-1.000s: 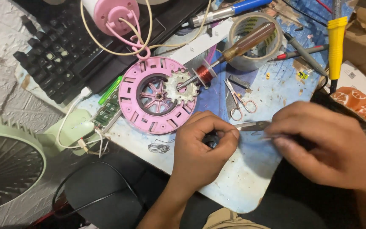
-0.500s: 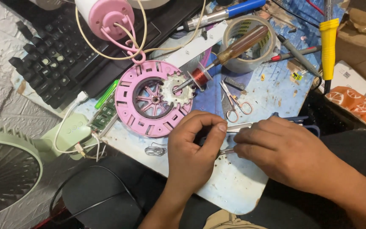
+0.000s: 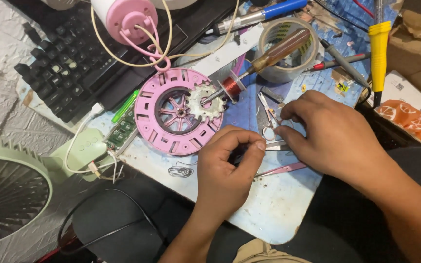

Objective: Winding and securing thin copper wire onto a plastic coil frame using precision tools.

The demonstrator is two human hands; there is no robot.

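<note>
The left hand (image 3: 225,170) pinches a small part, hidden by its fingers. The right hand (image 3: 332,136) grips tweezers (image 3: 275,145) against it. A slip could fling the part toward the pink ring (image 3: 147,117) just beyond the left hand.

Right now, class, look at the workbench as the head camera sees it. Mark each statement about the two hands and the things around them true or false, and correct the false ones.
1. The left hand and right hand meet over the work board. True.
2. A pink ring-shaped fan part lies left of the hands. True.
3. The roll of tape lies under the left hand. False: it sits at the far side of the board, with a brown-handled screwdriver resting across it.
4. The small scissors are held up in the air. False: they lie on the board by the right hand.
5. A green fan is at the left edge. True.
</note>
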